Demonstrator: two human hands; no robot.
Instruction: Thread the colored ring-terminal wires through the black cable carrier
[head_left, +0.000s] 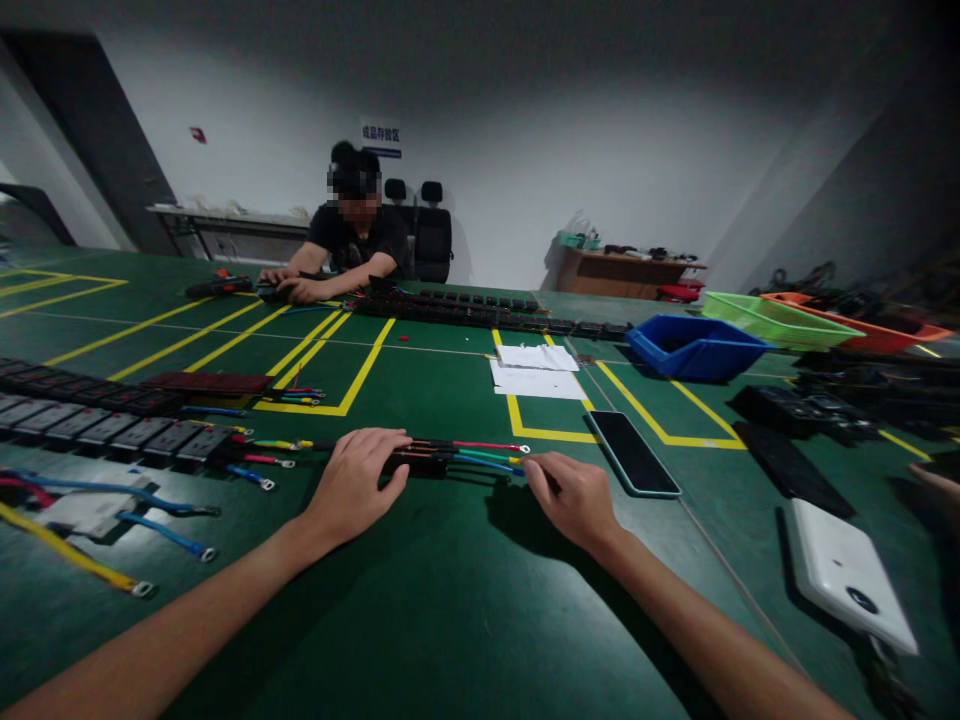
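My left hand (361,478) is closed over a black block (420,463) on the green table, its thumb along the near side. Out of the block's right side run several coloured wires, among them a red wire (484,445) with a ring terminal (524,449) and a blue wire (480,459). My right hand (570,498) pinches the end of the lower wires, thumb against curled forefinger; the held tip is mostly hidden. Left of my left hand lie more wires with ring terminals, including a blue one (247,475), beside a row of grey socket modules (127,430).
A phone (634,453) lies right of my right hand, with a white device (851,575) farther right. Paper sheets (536,378), a blue bin (694,345) and a green basket (780,320) stand beyond. A co-worker (356,235) works across the table (450,620).
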